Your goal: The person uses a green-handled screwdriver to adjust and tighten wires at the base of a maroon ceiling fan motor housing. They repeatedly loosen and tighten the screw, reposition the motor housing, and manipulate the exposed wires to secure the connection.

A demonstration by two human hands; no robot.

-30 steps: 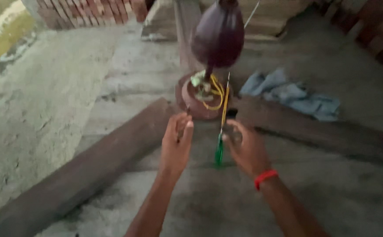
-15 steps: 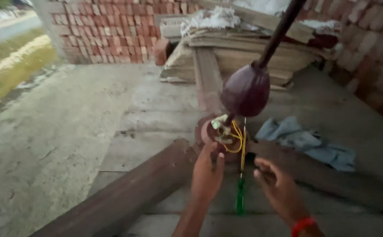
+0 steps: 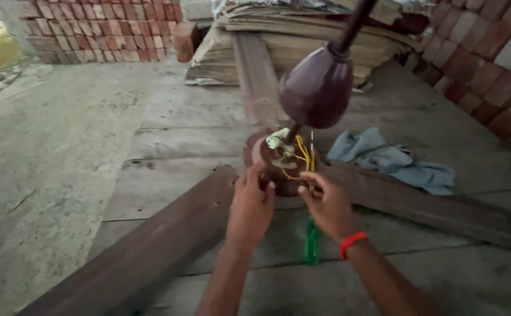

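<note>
So we've got a brown ceiling fan motor [image 3: 279, 164] lying on the concrete floor [image 3: 167, 123], both hands on it. Our left hand [image 3: 250, 206] grips the housing's near edge, probably to steady it. Our right hand [image 3: 328, 205] pinches the yellow wires [image 3: 304, 155] at the top, right beside a green-handled screwdriver [image 3: 311, 240] whose handle sits just under the wrist. The dark canopy cup [image 3: 317, 88] hangs on the downrod above our hands. Fan blades [image 3: 150, 251] stretch out either side, with a blue-grey rag [image 3: 396, 161] beyond the right hand.
</note>
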